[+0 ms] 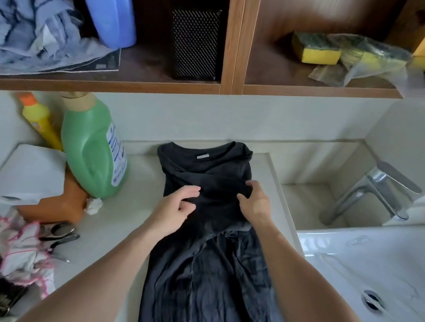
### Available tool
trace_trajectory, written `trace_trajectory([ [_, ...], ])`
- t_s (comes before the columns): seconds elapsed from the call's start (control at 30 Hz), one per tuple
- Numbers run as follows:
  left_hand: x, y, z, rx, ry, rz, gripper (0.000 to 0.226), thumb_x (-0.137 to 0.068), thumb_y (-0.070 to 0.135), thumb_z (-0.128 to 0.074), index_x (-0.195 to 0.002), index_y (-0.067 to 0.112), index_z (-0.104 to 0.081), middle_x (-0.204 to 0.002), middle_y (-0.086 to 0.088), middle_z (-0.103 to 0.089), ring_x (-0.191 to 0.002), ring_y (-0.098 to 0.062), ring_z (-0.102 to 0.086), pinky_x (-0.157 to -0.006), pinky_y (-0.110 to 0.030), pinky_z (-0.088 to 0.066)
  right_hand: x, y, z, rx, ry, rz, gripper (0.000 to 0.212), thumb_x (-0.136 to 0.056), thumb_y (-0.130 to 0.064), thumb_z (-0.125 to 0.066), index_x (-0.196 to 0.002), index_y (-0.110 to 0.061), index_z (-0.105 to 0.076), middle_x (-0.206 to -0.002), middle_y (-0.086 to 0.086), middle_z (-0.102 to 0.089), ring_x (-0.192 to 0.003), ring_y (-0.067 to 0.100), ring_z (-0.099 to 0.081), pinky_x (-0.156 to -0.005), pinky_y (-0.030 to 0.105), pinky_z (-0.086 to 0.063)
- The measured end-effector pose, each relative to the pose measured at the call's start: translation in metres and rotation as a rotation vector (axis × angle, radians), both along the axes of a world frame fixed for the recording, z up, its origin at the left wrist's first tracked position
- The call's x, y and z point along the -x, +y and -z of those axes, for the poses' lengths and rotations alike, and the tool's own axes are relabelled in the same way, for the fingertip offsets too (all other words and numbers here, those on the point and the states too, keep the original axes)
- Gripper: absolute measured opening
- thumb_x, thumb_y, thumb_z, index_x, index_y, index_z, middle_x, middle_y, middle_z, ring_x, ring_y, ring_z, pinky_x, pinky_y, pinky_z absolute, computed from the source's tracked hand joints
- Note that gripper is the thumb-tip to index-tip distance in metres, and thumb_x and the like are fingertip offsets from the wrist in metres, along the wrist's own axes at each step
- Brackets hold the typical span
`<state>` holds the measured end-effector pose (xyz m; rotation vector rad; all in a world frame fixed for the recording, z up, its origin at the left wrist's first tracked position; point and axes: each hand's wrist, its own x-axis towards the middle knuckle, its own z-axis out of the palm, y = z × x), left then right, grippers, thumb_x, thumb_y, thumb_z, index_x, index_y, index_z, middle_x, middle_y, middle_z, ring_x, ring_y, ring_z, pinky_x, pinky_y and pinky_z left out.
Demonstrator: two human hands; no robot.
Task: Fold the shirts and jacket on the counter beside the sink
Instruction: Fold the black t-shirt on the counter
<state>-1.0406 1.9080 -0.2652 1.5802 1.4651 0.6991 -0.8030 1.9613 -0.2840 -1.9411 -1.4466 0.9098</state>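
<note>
Pinching shirt (217,283) fold: right hand (255,205) (fingers curled); left hand (172,211) fingers relaxed, touching it.

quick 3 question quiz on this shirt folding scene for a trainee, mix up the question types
1. True or false: the dark shirt lies with its collar toward the person.
2. Which thing stands on the counter just left of the shirt?
A. green bottle
B. kettle
C. iron
3. Fill in the gap: the sink is on the person's ____ side.

Key
1. False: the collar points away, toward the wall.
2. A
3. right
</note>
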Motion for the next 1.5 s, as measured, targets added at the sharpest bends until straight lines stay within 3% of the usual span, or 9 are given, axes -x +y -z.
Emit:
trace_trajectory([
  [0.17, 0.016, 0.015, 0.028, -0.085, 0.670, 0.247, 0.058, -0.099, 0.043, -0.053, -0.152, 0.039, -0.031, -0.165, 0.012, -0.013, -0.150, -0.015, -0.014, -0.118, -0.041, -0.027, 0.018, 0.024, 0.007, -0.268, -0.116, -0.134, 0.030, -0.098, -0.008, -0.049, -0.121, -0.025, -0.061, -0.110, -0.001, -0.056, -0.091, 0.019, -0.057, -0.076, 0.027, -0.045],
  [0.27, 0.024, 0.017, 0.032, -0.058, 0.844, 0.196, 0.052, -0.094, 0.051, -0.055, -0.143, 0.043, -0.041, -0.160, 0.018, -0.016, -0.143, -0.020, -0.024, -0.109, -0.047, -0.032, 0.007, 0.035, 0.016, -0.034, -0.229, -0.117, 0.017, -0.096, -0.018, -0.055, -0.106, -0.027, -0.065, -0.115, 0.001, -0.055, -0.094, 0.024, -0.059, -0.075, 0.031, -0.047],
  [0.4, 0.018, 0.048, 0.022, -0.056, 0.462, -0.131, 0.013, -0.093, 0.042, -0.061, -0.100, 0.036, -0.069, -0.122, 0.013, -0.058, -0.107, -0.015, -0.060, -0.097, -0.040, -0.046, 0.000, 0.058, 0.013, -0.045, -0.221, -0.021, 0.006, -0.093, -0.033, -0.062, -0.096, -0.028, -0.063, -0.117, -0.001, -0.043, -0.081, 0.021, -0.059, -0.076, 0.035, -0.052],
  [0.57, 0.042, 0.108, 0.018, -0.099, 0.167, -0.508, 0.048, -0.088, 0.020, -0.072, -0.133, 0.019, -0.053, -0.132, -0.006, -0.053, -0.101, -0.017, -0.062, -0.094, -0.028, -0.048, -0.005, 0.103, -0.003, -0.231, -0.135, -0.024, 0.033, -0.092, -0.019, -0.065, -0.123, -0.024, -0.057, -0.133, -0.003, -0.044, -0.099, 0.017, -0.058, -0.085, 0.025, -0.043],
  [0.77, 0.065, 0.159, 0.023, 0.180, -0.089, -0.622, 0.040, -0.086, 0.023, -0.075, -0.114, 0.026, -0.046, -0.107, 0.004, -0.066, -0.054, -0.010, -0.071, -0.033, -0.021, -0.036, 0.005, 0.146, -0.004, -0.190, -0.171, -0.179, 0.050, -0.091, -0.014, -0.066, -0.136, -0.020, -0.045, -0.131, 0.004, -0.049, -0.096, 0.028, -0.065, -0.090, 0.037, -0.053],
  [1.0, 0.073, 0.173, 0.021, 0.151, -0.074, -0.658, 0.007, -0.091, 0.020, -0.066, -0.096, 0.025, -0.063, -0.089, 0.005, -0.065, -0.037, -0.006, -0.054, -0.040, -0.019, -0.031, 0.004, 0.157, -0.001, -0.161, -0.160, -0.080, 0.018, -0.090, -0.014, -0.067, -0.107, -0.016, -0.073, -0.104, 0.009, -0.066, -0.083, 0.030, -0.068, -0.084, 0.035, -0.056],
  [1.17, 0.078, 0.160, -0.003, 0.000, -0.042, -0.651, 0.014, -0.091, 0.015, -0.065, -0.077, 0.017, -0.065, -0.065, 0.001, -0.058, -0.031, -0.001, -0.047, -0.043, -0.019, -0.036, -0.003, 0.149, -0.034, -0.170, 0.262, 0.023, 0.013, -0.097, 0.000, -0.049, -0.095, -0.010, -0.057, -0.088, 0.007, -0.064, -0.056, 0.022, -0.072, -0.047, 0.028, -0.055],
  [1.3, 0.079, 0.130, -0.040, -0.063, -0.202, -0.664, 0.031, -0.092, 0.000, -0.056, -0.076, 0.026, -0.062, -0.077, 0.006, -0.063, -0.044, -0.005, -0.064, -0.039, -0.018, -0.038, -0.013, 0.117, -0.069, -0.319, 0.415, -0.027, 0.012, -0.097, 0.002, -0.050, -0.094, -0.008, -0.056, -0.093, 0.003, -0.066, -0.075, 0.018, -0.074, -0.067, 0.031, -0.061],
  [1.5, 0.075, 0.048, -0.032, -0.073, -0.294, -0.644, 0.037, -0.082, -0.010, -0.045, -0.076, 0.016, -0.070, -0.086, -0.008, -0.070, -0.070, -0.022, -0.067, -0.066, -0.030, -0.057, -0.032, 0.030, -0.063, -0.330, 0.325, 0.054, 0.034, -0.092, -0.044, -0.058, -0.078, -0.015, -0.069, -0.077, 0.001, -0.072, -0.076, 0.020, -0.071, -0.075, 0.029, -0.058],
])
